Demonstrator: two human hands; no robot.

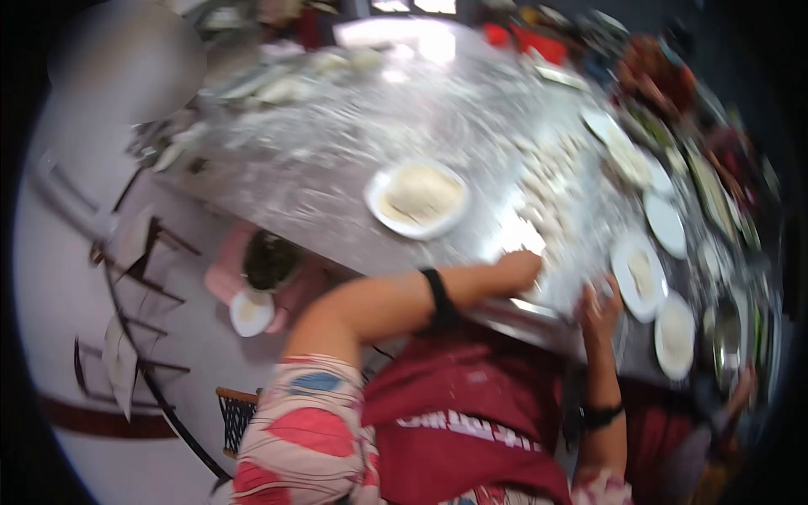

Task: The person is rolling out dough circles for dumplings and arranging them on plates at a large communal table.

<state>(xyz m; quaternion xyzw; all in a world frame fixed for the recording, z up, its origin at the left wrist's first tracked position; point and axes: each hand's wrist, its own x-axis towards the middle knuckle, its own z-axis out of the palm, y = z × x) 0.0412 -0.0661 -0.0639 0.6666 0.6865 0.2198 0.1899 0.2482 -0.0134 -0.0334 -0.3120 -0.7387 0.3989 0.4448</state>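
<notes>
My left hand (519,273) rests low over the near edge of the floured metal table (311,168), with its fingers curled in. Whatever it may hold is hidden under the fingers. Just beyond it, small pale dough pieces (551,181) lie in a long cluster on the tabletop. My right hand (599,305) is at the table edge further right, fingers bent around something small and whitish that is too blurred to name. Beside that hand stands a white oval plate (624,252) with pale food on it.
A white plate heaped with flour (421,200) stands left of the dough pieces. More white plates (665,224) line the right side, near a metal bowl (725,345). Co-workers (656,80) are at the far right. Chairs (126,353) and a dark-filled tub (271,261) are to the left.
</notes>
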